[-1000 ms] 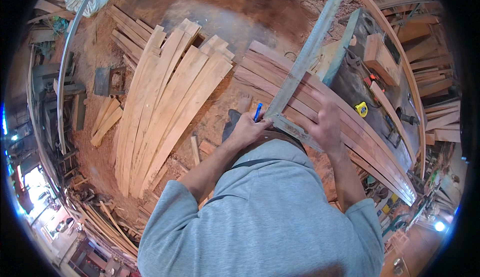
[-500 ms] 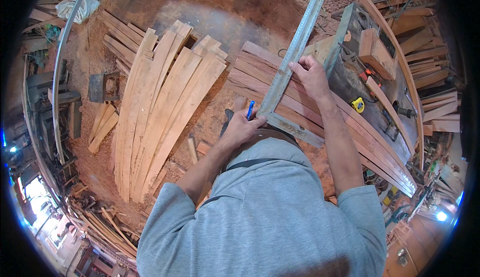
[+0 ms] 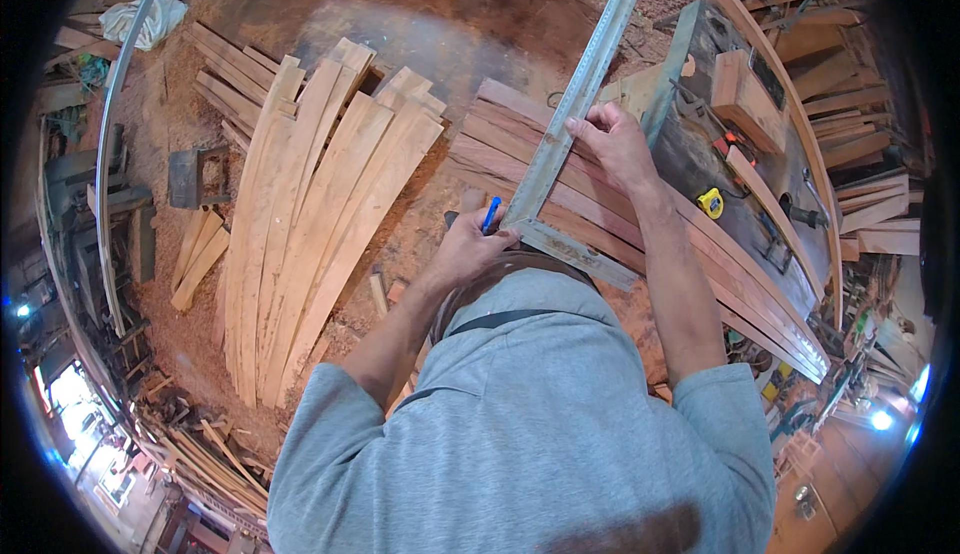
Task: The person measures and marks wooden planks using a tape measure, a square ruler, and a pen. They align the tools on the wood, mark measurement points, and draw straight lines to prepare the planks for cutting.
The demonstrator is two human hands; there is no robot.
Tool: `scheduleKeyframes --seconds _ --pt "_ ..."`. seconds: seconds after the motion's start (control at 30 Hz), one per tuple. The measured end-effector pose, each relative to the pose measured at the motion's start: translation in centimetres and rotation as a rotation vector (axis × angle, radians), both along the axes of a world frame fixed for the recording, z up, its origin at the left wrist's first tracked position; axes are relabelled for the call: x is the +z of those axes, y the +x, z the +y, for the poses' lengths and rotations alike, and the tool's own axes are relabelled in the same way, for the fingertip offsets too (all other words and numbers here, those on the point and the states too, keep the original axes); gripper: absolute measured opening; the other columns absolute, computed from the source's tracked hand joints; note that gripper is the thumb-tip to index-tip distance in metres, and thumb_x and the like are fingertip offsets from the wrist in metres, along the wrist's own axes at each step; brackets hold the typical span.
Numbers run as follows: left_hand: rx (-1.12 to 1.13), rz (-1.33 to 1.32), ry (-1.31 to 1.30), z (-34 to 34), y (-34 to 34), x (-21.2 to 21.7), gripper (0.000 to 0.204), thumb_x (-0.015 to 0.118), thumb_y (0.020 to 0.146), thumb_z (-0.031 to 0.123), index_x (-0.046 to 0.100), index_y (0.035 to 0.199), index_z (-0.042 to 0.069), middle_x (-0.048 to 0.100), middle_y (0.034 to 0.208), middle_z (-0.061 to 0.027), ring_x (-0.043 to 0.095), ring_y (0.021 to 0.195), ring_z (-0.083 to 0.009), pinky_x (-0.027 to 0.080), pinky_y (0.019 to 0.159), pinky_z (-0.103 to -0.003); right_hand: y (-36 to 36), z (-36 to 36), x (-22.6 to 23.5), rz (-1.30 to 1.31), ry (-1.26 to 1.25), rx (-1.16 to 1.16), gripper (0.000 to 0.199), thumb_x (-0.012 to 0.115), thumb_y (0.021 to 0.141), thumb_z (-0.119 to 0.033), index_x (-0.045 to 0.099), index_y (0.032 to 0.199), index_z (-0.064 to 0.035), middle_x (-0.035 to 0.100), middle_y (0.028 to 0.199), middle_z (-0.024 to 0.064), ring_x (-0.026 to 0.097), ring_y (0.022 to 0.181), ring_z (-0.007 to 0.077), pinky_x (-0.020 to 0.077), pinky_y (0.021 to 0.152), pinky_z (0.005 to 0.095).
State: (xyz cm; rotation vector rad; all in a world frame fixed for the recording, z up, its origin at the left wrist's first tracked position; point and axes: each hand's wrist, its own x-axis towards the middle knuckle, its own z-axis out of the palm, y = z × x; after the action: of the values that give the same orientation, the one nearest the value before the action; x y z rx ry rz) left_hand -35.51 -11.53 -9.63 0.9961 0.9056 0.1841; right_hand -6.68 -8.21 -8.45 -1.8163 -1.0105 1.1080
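Left hand (image 3: 475, 244): grip mostly closed, a blue pen (image 3: 491, 216) held in it and jutting up past the fingers; thumb and fingertips lie at the corner of a metal square (image 3: 575, 104). Exact contact there is partly hidden. Right hand (image 3: 615, 149): grip nearly closed, thumb and forefinger pinching the edge of the long blade, about midway along.

Position: the long blade slants across reddish boards (image 3: 690, 239) and runs past their far edge; the short blade points right, in front of the person's waist.

Counts: square, 1; pen, 1; yellow tape measure (image 3: 710, 203), 1; wooden block (image 3: 748, 102), 1. Reddish boards, at least 4, side by side. Pale boards (image 3: 310, 214), at least 5, overlapping in a fan to the left; exact number cannot be told.

Surroundings: tape measure and block rest on the grey desk (image 3: 690, 154), right of the boards. White cloth (image 3: 145, 21) at upper left. Sawdust covers much of the floor (image 3: 200, 324).

Obstructions: the right forearm crosses the reddish boards and covers part of them; the left hand covers part of the square's corner.
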Motion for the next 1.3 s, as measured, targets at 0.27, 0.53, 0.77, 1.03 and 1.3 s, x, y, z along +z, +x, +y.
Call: scheduleKeyframes --seconds 0.27,0.53,0.77,1.03,1.3 --pt "0.045 -0.043 -0.031 0.0 0.4 0.6 0.021 0.067 0.099 0.017 0.071 0.114 0.003 0.068 0.090 0.0003 0.061 0.085 -0.0078 0.051 0.078 -0.026 -0.1 0.0 0.3 -0.094 -0.057 -0.010 0.028 0.077 0.092 -0.029 0.068 0.092 -0.0015 0.069 0.081 0.0036 0.062 0.075 0.0119 0.0503 0.070 0.0306" --pt "0.018 0.033 -0.010 0.1 0.3 0.6 0.025 0.067 0.101 0.017 0.070 0.119 0.000 0.071 0.100 -0.0029 0.065 0.095 -0.0107 0.052 0.089 -0.029 -0.5 0.1 0.6 -0.072 -0.073 -0.031 0.028 0.076 0.093 -0.029 0.069 0.091 -0.0015 0.070 0.078 0.0037 0.062 0.071 0.0114 0.0509 0.067 0.0303" --pt "0.028 -0.006 0.015 0.0 0.1 0.1 0.025 0.066 0.101 0.017 0.069 0.119 -0.001 0.072 0.104 -0.0035 0.065 0.095 -0.0106 0.052 0.088 -0.029 -0.9 0.3 1.4 -0.104 -0.101 -0.026 0.028 0.075 0.093 -0.030 0.071 0.092 -0.0019 0.070 0.077 0.0035 0.063 0.072 0.0121 0.0502 0.067 0.0309" --pt "-0.009 0.021 0.048 0.3 0.1 -0.2 0.026 0.066 0.100 0.016 0.069 0.120 0.000 0.072 0.104 -0.0029 0.064 0.095 -0.0106 0.052 0.088 -0.029 -0.9 0.4 1.5 -0.142 -0.110 -0.003 0.029 0.075 0.093 -0.032 0.072 0.092 -0.0027 0.069 0.076 0.0034 0.061 0.071 0.0124 0.0499 0.068 0.0315" --pt "0.001 0.009 0.006 0.2 0.0 -0.2 0.026 0.065 0.101 0.017 0.068 0.121 0.000 0.071 0.104 -0.0027 0.064 0.095 -0.0103 0.052 0.088 -0.029 -1.0 0.5 1.7 -0.181 -0.114 0.007 0.027 0.075 0.093 -0.030 0.072 0.090 -0.0031 0.069 0.075 0.0036 0.063 0.071 0.0123 0.0505 0.068 0.0316"
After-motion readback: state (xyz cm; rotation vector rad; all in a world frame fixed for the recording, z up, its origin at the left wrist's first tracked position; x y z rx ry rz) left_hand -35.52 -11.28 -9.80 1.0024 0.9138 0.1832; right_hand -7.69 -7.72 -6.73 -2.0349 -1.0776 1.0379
